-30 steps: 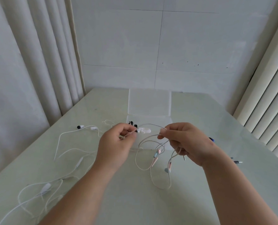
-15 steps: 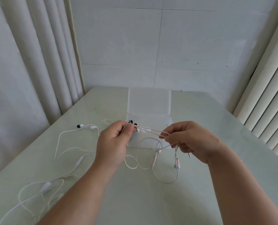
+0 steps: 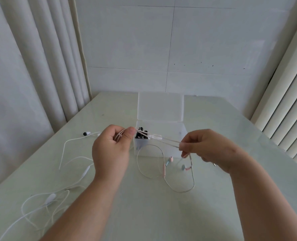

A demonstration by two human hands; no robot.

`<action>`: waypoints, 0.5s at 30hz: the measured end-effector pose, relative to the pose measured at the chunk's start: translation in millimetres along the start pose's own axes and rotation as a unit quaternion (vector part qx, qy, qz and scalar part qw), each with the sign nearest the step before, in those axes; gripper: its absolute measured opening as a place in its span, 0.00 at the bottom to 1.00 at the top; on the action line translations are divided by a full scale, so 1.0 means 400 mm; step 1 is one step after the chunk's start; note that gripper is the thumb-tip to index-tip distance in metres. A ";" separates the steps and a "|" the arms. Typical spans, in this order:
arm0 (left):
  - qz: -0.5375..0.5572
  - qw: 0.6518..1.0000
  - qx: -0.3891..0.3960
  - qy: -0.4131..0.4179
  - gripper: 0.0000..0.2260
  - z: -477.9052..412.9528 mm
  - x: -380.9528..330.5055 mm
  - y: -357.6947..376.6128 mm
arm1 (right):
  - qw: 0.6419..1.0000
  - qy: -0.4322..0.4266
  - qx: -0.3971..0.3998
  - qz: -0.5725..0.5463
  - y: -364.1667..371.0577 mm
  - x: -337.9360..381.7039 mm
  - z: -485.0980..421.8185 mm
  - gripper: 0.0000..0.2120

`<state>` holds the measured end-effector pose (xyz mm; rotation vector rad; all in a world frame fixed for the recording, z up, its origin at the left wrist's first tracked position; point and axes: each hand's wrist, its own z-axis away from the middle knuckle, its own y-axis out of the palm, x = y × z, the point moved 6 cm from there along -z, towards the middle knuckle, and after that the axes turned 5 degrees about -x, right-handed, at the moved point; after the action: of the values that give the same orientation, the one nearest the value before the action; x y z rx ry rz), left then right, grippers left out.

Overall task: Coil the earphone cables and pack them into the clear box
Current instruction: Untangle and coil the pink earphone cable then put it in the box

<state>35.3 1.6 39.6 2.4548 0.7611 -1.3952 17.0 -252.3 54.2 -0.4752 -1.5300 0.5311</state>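
My left hand (image 3: 111, 152) pinches a bundle of pale pink earphone cable (image 3: 163, 139) between thumb and fingers. My right hand (image 3: 208, 148) pinches the same cable further along, so two or three strands stretch taut between the hands. The rest of that cable hangs in a loop (image 3: 179, 186) to the table, with its pink remote (image 3: 163, 169) and two pink-and-blue earbuds (image 3: 168, 160). Behind the hands stands the clear box (image 3: 179, 134), lid open and upright, with black earbuds (image 3: 140, 133) inside at its left.
White earphone cables (image 3: 71, 162) lie loose over the left of the pale green table (image 3: 161, 214), one with a black-tipped earbud (image 3: 86, 133). Curtains hang on the left, slatted blinds on the right, a tiled wall behind.
My hands have moved apart and the cable between them has been pulled straight. The hanging loop has lengthened and dropped lower on the table.
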 end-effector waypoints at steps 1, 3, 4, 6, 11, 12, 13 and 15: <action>-0.008 1.000 -0.006 0.006 0.12 0.001 -0.002 -0.002 | 1.000 0.008 0.026 0.010 0.008 -0.003 0.003 0.05; -0.020 0.999 -0.011 0.023 0.09 0.001 -0.010 -0.003 | 0.997 0.013 0.053 0.054 0.017 -0.010 0.005 0.09; -0.026 0.999 -0.011 0.034 0.07 0.002 -0.015 -0.004 | 0.995 0.017 0.060 0.079 0.021 -0.014 0.005 0.10; -0.042 0.997 -0.011 0.058 0.04 0.004 -0.025 -0.002 | 0.990 0.029 0.067 0.117 0.026 -0.024 0.004 0.09; -0.069 0.994 -0.020 0.086 0.08 0.011 -0.038 -0.003 | 0.988 0.034 -0.035 0.145 -0.003 -0.024 -0.009 0.08; -0.071 0.994 -0.021 0.086 0.09 0.010 -0.037 -0.004 | 0.987 0.025 -0.054 0.147 -0.008 -0.021 -0.011 0.09; -0.074 0.993 -0.023 0.083 0.09 0.010 -0.036 -0.005 | 0.987 0.016 -0.067 0.147 -0.011 -0.017 -0.013 0.09; -0.074 0.995 -0.029 0.065 0.07 0.006 -0.028 -0.009 | 0.989 0.001 -0.071 0.127 -0.012 -0.018 -0.014 0.07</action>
<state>27.0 -0.1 47.9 2.5083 1.0165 -1.2521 22.9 -260.2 51.2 -0.7886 -1.5202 0.6188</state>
